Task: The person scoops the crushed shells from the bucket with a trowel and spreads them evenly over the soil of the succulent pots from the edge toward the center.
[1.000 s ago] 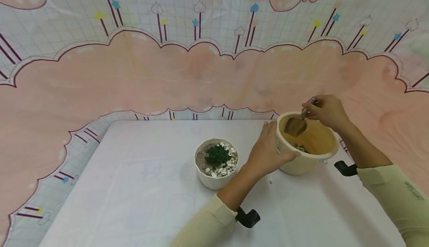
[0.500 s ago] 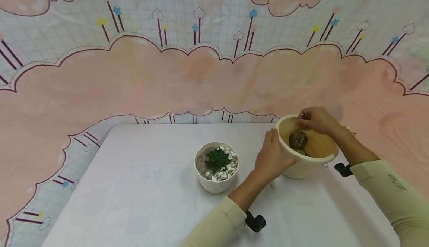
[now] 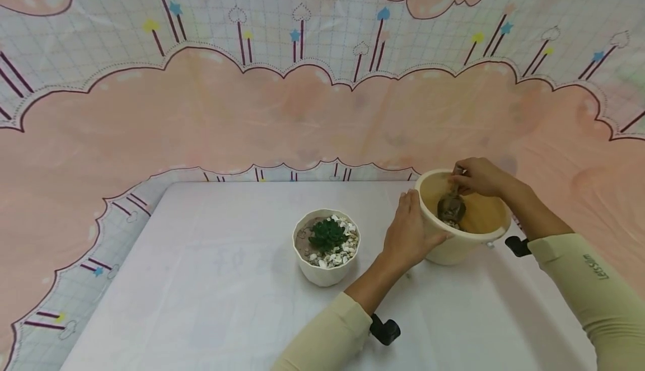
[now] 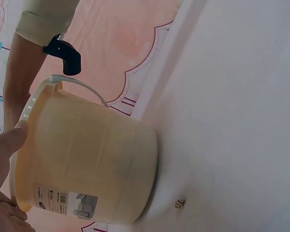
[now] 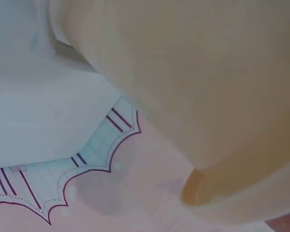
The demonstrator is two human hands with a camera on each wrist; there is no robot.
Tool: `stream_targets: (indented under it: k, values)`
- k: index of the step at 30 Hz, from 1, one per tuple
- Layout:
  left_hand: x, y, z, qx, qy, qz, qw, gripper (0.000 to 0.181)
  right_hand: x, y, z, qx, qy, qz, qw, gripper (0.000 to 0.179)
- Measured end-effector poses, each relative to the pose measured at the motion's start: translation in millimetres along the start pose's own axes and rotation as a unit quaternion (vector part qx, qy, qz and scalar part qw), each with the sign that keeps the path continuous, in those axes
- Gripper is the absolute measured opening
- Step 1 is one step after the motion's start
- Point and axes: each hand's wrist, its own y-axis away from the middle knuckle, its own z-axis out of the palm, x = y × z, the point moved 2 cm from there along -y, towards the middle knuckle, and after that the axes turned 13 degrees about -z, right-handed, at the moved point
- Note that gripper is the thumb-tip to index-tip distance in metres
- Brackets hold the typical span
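A cream plastic bucket stands at the right of the table, tilted slightly, with some pebbles low inside. My left hand holds it at the rim from the left side; in the left wrist view the thumb lies against the bucket wall just under the rim. Inside the bucket, my right hand pinches the handle of a small metal scoop, its blade down among the pebbles. The bucket wall fills most of the right wrist view, where hand and scoop are hidden.
Left of the bucket is a white pot with a green succulent, greyish soil and white pebbles. A small striped stone lies on the white tabletop near the bucket. A patterned cloth hangs behind.
The right hand has lowered the scoop from near the bucket's rim down to the pebbles inside. My left hand has shifted slightly along the bucket's left side. The potted succulent has stayed put.
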Motion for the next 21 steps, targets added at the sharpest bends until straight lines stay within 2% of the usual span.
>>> stream_targets:
  k: [4,8,13,21]
  values:
    - [0.0,-0.7,0.4,0.004,-0.008,0.003,1.0000,0.114,1,1.5,-1,-0.016,-0.005,0.001,0.9999,0.021]
    - [0.4,-1.0,0.9,0.008,-0.014,0.005,0.9999,0.114,3,6.7,-1,-0.033,-0.028,0.019,0.9989,0.024]
    - [0.5,-0.2,1.3,0.010,-0.012,0.011,0.9998,0.114,5,16.6,-1,-0.028,-0.071,0.058,0.9954,0.026]
    - [-1.7,-0.5,2.3,0.014,-0.007,0.012,0.9998,0.114,0,24.6,-4,-0.022,-0.105,0.113,0.9878,0.026]
